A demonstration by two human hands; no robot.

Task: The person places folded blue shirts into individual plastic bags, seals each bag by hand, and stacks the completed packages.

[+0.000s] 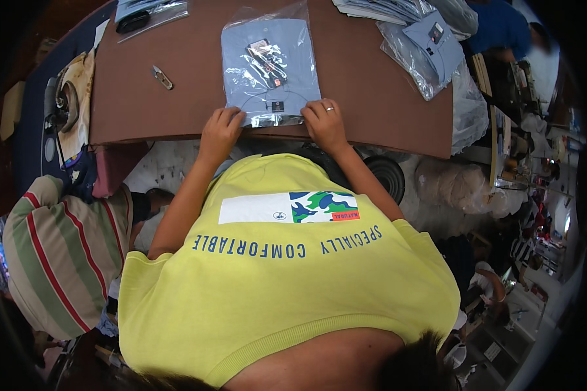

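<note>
A folded light-blue garment [241,78] lies flat on the brown table, inside a clear plastic bag [310,13]. Dark tags [267,63] sit on the middle of the garment, and a small dark label shows near its front end. My left hand [222,132] pinches the bag's near left corner between thumb and fingers. At the near right corner, my right hand [326,124], with a ring on one finger, grips the plastic the same way. Both hands are close to the table's front edge.
Thread snips [162,77] lie left of the bag on the brown table [372,117]. More bagged blue garments [434,49] are piled at the far right. An iron [66,98] rests on a cloth at the left. A person in a striped shirt [65,254] is at the left, another in blue [499,27] at the far right.
</note>
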